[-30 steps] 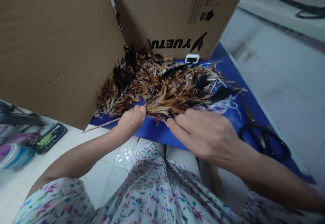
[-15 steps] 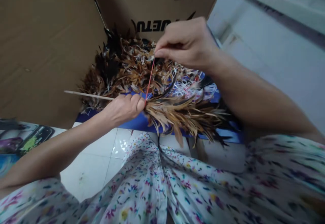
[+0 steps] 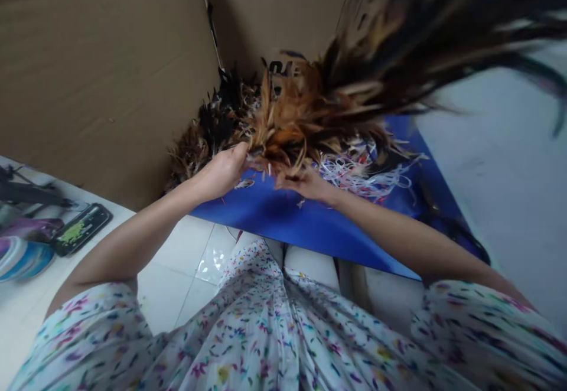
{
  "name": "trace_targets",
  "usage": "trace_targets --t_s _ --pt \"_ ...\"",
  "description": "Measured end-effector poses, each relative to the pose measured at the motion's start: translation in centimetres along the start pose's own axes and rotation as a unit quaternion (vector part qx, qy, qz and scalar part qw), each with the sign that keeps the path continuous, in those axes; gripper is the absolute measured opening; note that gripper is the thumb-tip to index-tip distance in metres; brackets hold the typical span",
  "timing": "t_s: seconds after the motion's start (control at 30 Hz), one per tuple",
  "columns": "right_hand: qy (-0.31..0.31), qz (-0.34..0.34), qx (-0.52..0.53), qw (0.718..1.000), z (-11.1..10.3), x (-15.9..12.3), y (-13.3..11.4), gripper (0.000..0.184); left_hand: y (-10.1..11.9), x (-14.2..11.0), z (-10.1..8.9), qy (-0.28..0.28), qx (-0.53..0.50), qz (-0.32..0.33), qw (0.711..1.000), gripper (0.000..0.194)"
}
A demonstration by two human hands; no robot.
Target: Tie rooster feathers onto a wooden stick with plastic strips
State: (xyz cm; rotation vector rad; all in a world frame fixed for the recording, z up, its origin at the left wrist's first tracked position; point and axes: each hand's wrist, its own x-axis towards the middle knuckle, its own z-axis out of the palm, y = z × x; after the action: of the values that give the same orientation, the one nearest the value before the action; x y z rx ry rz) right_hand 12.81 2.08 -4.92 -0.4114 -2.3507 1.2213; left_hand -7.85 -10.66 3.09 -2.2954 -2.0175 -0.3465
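Dial: clock directions are read from the centre of the head view, with 12 at the top.
Feather bundle: a long, bushy bundle of russet, tan and black feathers (image 3: 349, 87), its base near the centre and its tips running out towards 2 o'clock past the edge of the view; the outer part is blurred.
Left hand: the bare left hand (image 3: 224, 171), just off centre at 9 o'clock, has its fingers curled closed around the base of the bundle.
Right hand: the bare right hand (image 3: 310, 184), just off centre towards 4 o'clock, touches the bundle's lower feathers with bent fingers; feathers overlap the fingertips, so whether they pinch anything cannot be told.
Heap: a ragged heap of brown and black feathers (image 3: 195, 143) at 10 o'clock, beyond the left hand.
Strands: a tangle of thin white and pink strands (image 3: 376, 177) at 3 o'clock, just beside the right wrist.
Work surface: a smooth, bright-blue flat surface (image 3: 266, 208), bare at 6 o'clock just below the hands.
Cardboard: a tall, plain brown cardboard panel (image 3: 88, 78) at 10 o'clock, standing beside the heap.
Bucket: a round blue-and-white tub (image 3: 29, 258) between 8 and 9 o'clock, well apart from the hands.
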Motion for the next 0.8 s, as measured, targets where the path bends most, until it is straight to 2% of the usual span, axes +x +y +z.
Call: trace_targets --t_s 0.1,0.23,0.37,0.5,0.57,0.67,0.8 --pt "0.005 0.024 0.016 1.000 1.2 -2.5 -1.0 0.034 -0.5 0.7 0.4 0.003 -0.007 -0.052 0.999 0.009" --pt "0.032 0.021 -0.004 0.999 1.4 -4.6 -3.8 0.027 -0.4 1.2 1.6 -0.026 -0.002 -0.100 0.995 0.013" --pt "0.038 -0.008 -0.027 0.999 1.5 -5.2 -5.8 0.024 0.5 1.0 2.4 -0.060 0.032 -0.100 0.993 0.019" --pt "0.030 -0.045 -0.063 0.997 1.6 -4.8 -7.0 0.023 2.2 0.7 2.4 -0.108 0.118 -0.099 0.982 0.024" --pt "0.014 -0.069 -0.113 0.991 1.0 -4.4 -7.8 0.023 3.1 0.5 2.5 -0.123 0.163 -0.093 0.975 0.028" --pt "-0.022 -0.122 -0.237 0.964 -0.8 -3.4 -9.6 0.025 3.8 0.3 3.1 -0.119 0.213 -0.067 0.967 0.033" --pt "-0.027 -0.169 -0.399 0.901 -4.3 -0.8 -11.8 0.026 4.0 -0.2 3.5 -0.077 0.226 -0.002 0.971 0.035"
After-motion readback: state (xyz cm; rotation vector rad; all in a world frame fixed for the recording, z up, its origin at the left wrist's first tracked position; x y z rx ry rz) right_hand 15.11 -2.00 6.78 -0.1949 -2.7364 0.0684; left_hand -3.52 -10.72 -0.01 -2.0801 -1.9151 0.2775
